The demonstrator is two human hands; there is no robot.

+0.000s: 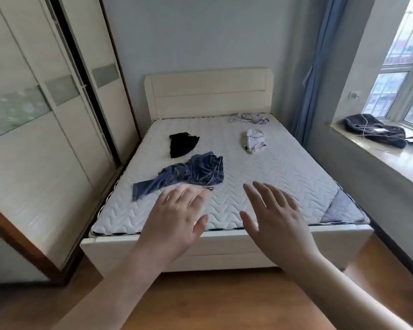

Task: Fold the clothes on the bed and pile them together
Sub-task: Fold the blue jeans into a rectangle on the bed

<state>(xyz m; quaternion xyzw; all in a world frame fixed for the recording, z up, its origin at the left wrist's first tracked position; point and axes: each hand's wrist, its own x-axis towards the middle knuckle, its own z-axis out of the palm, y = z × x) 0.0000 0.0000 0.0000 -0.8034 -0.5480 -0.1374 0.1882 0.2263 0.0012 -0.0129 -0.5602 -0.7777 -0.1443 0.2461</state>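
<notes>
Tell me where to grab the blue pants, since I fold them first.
Probably grip the blue pants at the bunched waistband end, their far right part, reaching over from the foot of the bed; one leg trails toward the near left.

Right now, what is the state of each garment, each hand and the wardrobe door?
Blue striped garment: crumpled, unfolded.
Black garment: loosely bunched.
White printed garment: crumpled.
Pale grey garment: crumpled near headboard.
Left hand: open, holding nothing.
Right hand: open, holding nothing.
Sliding wardrobe door: partly open.
</notes>
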